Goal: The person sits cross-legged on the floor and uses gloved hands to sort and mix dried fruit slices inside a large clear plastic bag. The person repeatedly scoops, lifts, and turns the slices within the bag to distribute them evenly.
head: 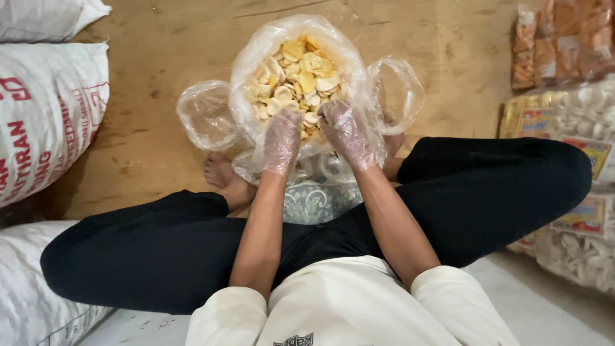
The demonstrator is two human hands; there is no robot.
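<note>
Left hand (282, 141) and right hand (346, 133), both in thin plastic gloves, curl loosely over the near rim of the clear bag (256, 57) of pale chips (298, 80) on the wooden floor (160, 141), near the crossed legs; light, brittle load in slippery film, best gripped at the rim.
</note>
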